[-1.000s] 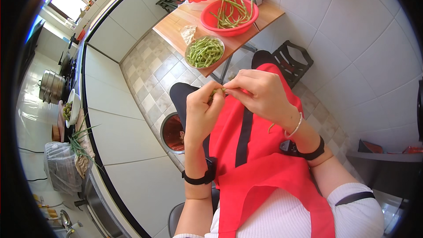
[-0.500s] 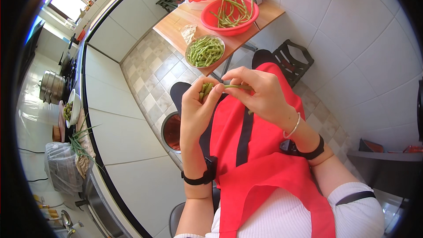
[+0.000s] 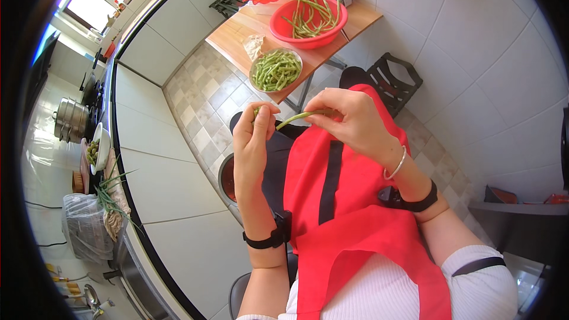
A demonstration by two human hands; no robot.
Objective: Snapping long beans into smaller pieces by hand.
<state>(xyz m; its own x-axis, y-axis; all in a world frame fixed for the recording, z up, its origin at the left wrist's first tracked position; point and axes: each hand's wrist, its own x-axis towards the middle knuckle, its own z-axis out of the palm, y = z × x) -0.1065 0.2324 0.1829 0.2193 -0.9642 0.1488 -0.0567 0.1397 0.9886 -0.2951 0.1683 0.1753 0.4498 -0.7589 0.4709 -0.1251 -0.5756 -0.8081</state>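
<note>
Jutting from the pinched thumb and fingertips of the right hand [image 3: 352,120], a green bean [image 3: 291,119] is held above the lap, its free end just beside the left hand [image 3: 253,133]; by the left hand's curled fingers, green pieces [image 3: 256,112] are gripped, though how many cannot be told; on the wooden table [image 3: 234,34], a round bowl [image 3: 253,82] is filled with short bean segments [image 3: 276,69]; long beans [image 3: 311,18] are heaped in a red basin [image 3: 313,42] beyond it.
</note>
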